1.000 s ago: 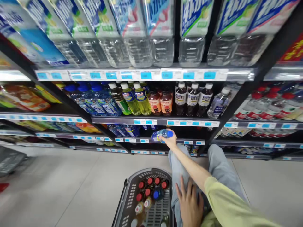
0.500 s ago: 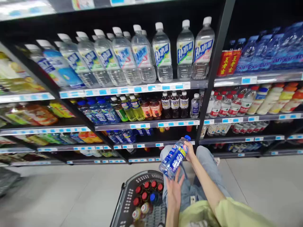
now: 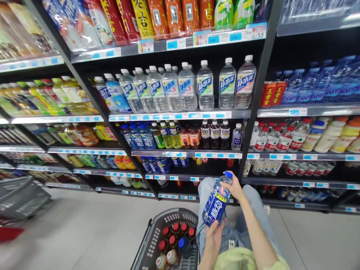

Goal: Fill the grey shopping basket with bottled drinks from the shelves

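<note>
A clear drink bottle (image 3: 216,204) with a blue cap and a blue label is tilted above my knees, its cap toward the upper right. My right hand (image 3: 234,187) is wrapped round its upper part, just below the cap. At the lower end, my left hand (image 3: 215,230) holds the base from beneath with curled fingers. Close by on the left stands a dark grey shopping basket (image 3: 150,240). Inside it are several red-capped bottles (image 3: 173,240), a blue-capped bottle (image 3: 184,247) and two pale-capped bottles (image 3: 172,257).
Ahead, a shelf rack (image 3: 187,153) carries drinks in several tiers. White-capped water bottles (image 3: 206,86) line one shelf, and blue-capped bottles (image 3: 161,165) sit lower. Another grey basket (image 3: 22,197) is at the far left on the pale floor (image 3: 98,228).
My left hand has closed on the bottle's base, where its fingers were spread beneath it before. The bottle's label has turned more toward me. The view has tilted upward, showing a higher shelf.
</note>
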Motion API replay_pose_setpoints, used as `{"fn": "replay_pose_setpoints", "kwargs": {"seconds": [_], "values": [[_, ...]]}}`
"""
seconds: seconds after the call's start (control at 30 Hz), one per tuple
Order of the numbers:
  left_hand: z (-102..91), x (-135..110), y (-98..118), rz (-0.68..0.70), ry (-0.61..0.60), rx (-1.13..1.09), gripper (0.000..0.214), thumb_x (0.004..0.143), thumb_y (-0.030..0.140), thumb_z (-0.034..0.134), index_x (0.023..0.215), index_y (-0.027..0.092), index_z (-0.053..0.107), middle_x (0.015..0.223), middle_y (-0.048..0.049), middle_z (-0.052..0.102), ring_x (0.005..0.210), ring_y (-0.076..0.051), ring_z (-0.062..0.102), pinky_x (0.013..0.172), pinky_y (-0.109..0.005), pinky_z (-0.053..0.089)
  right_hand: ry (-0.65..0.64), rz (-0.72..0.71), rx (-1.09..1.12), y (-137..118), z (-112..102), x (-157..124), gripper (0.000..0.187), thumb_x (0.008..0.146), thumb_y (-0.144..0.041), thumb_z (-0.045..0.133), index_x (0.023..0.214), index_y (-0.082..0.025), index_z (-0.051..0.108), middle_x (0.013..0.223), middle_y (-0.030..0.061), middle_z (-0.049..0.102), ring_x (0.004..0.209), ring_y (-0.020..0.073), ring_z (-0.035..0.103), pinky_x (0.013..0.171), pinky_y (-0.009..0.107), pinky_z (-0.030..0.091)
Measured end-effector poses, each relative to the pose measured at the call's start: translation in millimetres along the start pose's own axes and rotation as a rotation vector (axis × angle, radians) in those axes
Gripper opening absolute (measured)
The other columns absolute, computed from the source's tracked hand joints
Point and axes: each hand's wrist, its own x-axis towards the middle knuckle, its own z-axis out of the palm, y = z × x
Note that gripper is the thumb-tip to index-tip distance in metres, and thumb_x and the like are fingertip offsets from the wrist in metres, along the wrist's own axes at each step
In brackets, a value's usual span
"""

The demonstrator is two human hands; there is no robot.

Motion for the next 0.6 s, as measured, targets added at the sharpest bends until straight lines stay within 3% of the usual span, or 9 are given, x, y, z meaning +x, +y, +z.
{"fn": "replay_pose_setpoints", "kwargs": {"seconds": [0.1,0.2,0.3,0.37,0.47,0.53,0.6], "values": [[9.3,-5.7,2.2,0.05,0.018,0.026,0.08,0.05,0.026,0.101,0.126,0.034,0.075,0.131,-0.009,0.076,0.121,-0.038,0.072,0.105,-0.06,0.061,-0.017,0.01,-0.023,-6.1,1.0,-0.8,0.061,0.069,-0.047,0.088,0.12,-0.024,0.062,0.109,0.0069,0.074,0.092,0.027,0.072,0.089,0.042,0.058],[17.6,-12.3,6.5,0.12,0.012,0.085,0.111,0.05,0.023,0.102,0.15,0.04,0.058,0.151,-0.009,0.064,0.127,-0.037,0.07,0.104,-0.055,0.063,-0.01,0.006,-0.055,-12.2,0.5,-0.3,0.063,0.067,-0.047,0.088,0.119,-0.023,0.061,0.105,0.006,0.074,0.092,0.0272,0.071,0.089,0.042,0.057],[20.2,-15.3,12.8,0.131,0.02,0.188,0.117,0.05,0.025,0.102,0.156,0.035,0.052,0.149,-0.0126,0.064,0.116,-0.033,0.073,0.092,-0.047,0.067,-0.004,0.018,-0.148,-19.6,-2.6,0.5,0.058,0.069,-0.051,0.088,0.113,-0.024,0.061,0.098,0.0039,0.074,0.09,0.027,0.07,0.087,0.041,0.055],[17.0,-14.7,17.3,0.082,0.008,0.239,0.102,0.052,0.031,0.102,0.146,0.028,0.062,0.135,-0.013,0.072,0.105,-0.03,0.075,0.081,-0.04,0.066,-0.013,0.056,-0.242,-25.5,-5.4,0.8,0.052,0.073,-0.055,0.087,0.106,-0.024,0.062,0.093,0.0024,0.074,0.087,0.026,0.069,0.084,0.04,0.053],[7.3,-11.8,24.4,-0.064,-0.072,0.239,0.062,0.059,0.049,0.097,0.108,0.016,0.077,0.097,-0.0111,0.079,0.081,-0.026,0.075,0.069,-0.036,0.062,-0.043,0.104,-0.281,-34.4,-6.8,0.1,0.047,0.074,-0.057,0.088,0.091,-0.025,0.059,0.082,-0.0016,0.07,0.078,0.0229,0.066,0.078,0.036,0.05],[-0.2,-10.1,29.5,-0.163,-0.118,0.232,0.057,0.063,0.064,0.09,0.088,0.014,0.077,0.077,-0.0103,0.075,0.062,-0.023,0.069,0.059,-0.034,0.056,-0.09,0.122,-0.124,-38.6,-3.0,-1.5,0.048,0.074,-0.058,0.088,0.084,-0.025,0.054,0.075,-0.0032,0.067,0.074,0.0215,0.065,0.076,0.035,0.051],[-7.5,-9.0,34.6,-0.227,-0.16,0.255,0.065,0.067,0.076,0.082,0.083,0.014,0.078,0.074,-0.011,0.074,0.051,-0.02,0.062,0.05,-0.032,0.049,-0.153,0.155,0.141,-40.5,5.7,-3.6,0.049,0.075,-0.059,0.087,0.082,-0.026,0.051,0.074,-0.0027,0.068,0.073,0.0226,0.069,0.075,0.035,0.054]]}}
